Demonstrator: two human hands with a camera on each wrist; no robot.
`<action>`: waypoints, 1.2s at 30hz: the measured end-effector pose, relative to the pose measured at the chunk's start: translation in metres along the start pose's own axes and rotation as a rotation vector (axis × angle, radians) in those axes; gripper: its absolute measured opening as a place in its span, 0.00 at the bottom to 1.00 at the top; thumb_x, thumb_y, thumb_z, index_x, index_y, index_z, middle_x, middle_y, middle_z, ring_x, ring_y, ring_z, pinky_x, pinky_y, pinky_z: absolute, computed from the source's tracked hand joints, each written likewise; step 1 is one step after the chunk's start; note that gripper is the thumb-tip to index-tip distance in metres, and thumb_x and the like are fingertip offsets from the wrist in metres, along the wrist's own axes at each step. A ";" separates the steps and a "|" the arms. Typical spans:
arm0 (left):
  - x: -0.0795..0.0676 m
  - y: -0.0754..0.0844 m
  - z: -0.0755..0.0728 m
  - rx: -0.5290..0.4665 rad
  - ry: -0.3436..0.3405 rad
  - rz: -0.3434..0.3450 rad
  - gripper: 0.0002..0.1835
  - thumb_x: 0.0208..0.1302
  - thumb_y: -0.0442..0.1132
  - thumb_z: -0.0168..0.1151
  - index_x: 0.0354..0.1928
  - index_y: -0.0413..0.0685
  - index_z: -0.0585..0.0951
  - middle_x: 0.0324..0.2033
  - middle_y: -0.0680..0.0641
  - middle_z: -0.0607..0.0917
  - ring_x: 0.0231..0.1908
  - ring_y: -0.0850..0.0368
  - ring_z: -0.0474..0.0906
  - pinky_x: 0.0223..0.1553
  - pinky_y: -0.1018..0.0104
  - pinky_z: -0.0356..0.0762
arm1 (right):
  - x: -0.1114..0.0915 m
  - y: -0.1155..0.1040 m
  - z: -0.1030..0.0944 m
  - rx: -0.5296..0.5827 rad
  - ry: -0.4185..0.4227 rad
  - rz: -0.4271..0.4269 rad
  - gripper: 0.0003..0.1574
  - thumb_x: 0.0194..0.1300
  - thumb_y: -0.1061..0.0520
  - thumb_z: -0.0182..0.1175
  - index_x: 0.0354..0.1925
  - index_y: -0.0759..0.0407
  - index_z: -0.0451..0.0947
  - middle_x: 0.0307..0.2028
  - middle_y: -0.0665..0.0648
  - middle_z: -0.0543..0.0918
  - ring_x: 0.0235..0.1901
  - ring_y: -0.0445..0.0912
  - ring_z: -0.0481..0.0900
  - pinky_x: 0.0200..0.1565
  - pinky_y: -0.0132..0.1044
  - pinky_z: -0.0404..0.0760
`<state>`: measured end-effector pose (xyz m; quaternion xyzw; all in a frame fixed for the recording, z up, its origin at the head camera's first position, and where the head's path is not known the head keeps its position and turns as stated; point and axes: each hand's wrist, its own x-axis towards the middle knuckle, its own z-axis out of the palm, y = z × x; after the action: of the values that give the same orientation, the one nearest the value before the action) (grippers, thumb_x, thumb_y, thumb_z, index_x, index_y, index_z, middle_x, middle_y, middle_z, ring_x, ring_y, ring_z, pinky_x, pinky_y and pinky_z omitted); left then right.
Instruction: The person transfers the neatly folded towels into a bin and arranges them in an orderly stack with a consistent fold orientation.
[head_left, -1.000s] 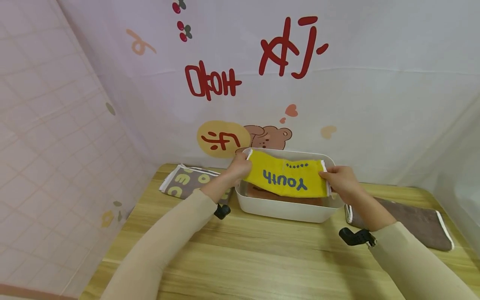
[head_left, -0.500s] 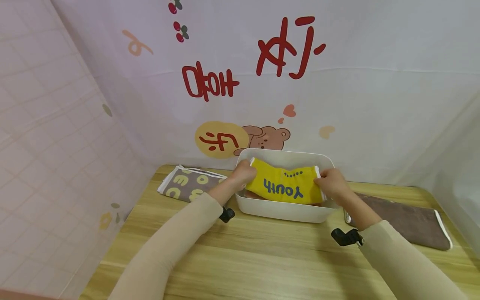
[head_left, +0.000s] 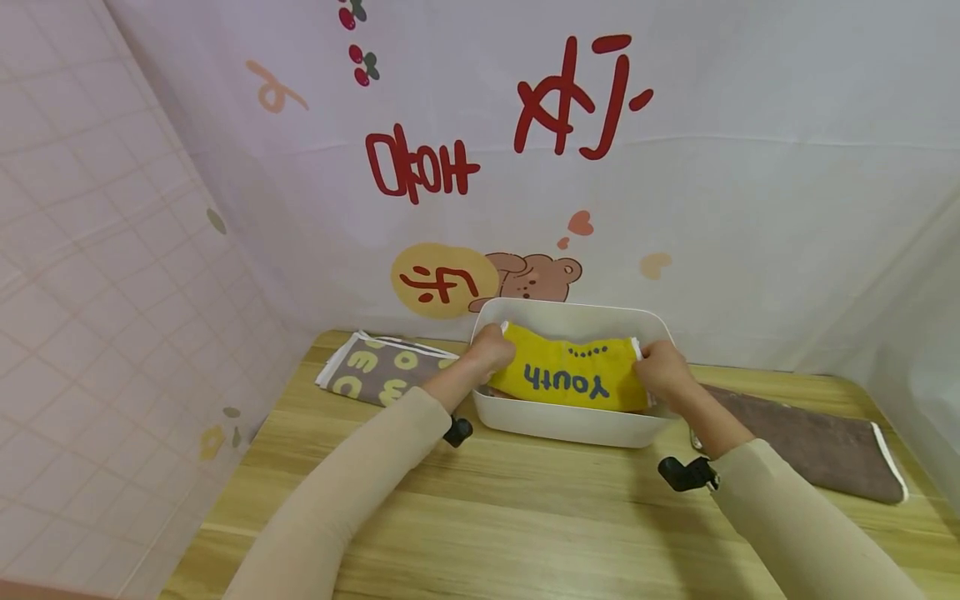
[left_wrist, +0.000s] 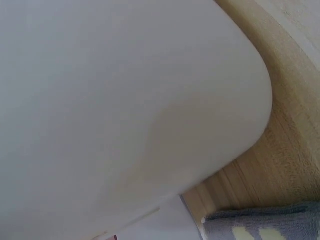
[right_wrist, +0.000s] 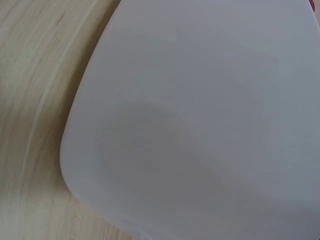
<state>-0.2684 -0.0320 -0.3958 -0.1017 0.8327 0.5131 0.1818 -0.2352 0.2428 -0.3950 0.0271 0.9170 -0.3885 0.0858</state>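
Observation:
A yellow folded towel [head_left: 562,367] with blue "Youth" lettering lies lowered into a white plastic bin [head_left: 562,425], over a brownish item mostly hidden beneath it. My left hand [head_left: 492,350] grips the towel's left end, inside the bin's left rim. At the opposite end, my right hand [head_left: 663,371] holds the towel's white-trimmed edge, by the right rim. Both wrist views are filled by the outer wall of the bin [left_wrist: 150,100], [right_wrist: 190,110]; neither hand shows there.
Left of the bin lies a folded grey towel [head_left: 375,367] with yellow-green letters. A folded brown towel [head_left: 817,437] with white edging rests at the right. The wooden table [head_left: 525,517] meets a printed white curtain [head_left: 720,208] behind the bin.
Both hands have moved down, bringing the yellow towel from above the rim into the bin. The towel now covers most of the brownish item. Little differs over the last half second.

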 end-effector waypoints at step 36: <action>-0.017 0.012 0.003 0.087 -0.006 -0.002 0.13 0.75 0.33 0.52 0.58 0.39 0.71 0.43 0.42 0.76 0.45 0.45 0.75 0.53 0.54 0.79 | -0.007 -0.009 -0.008 -0.022 -0.036 -0.029 0.37 0.80 0.60 0.38 0.75 0.84 0.46 0.72 0.86 0.57 0.72 0.77 0.58 0.71 0.67 0.62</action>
<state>-0.2568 -0.0240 -0.3801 -0.0930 0.8536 0.4763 0.1891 -0.2301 0.2426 -0.3822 0.0059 0.9199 -0.3800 0.0970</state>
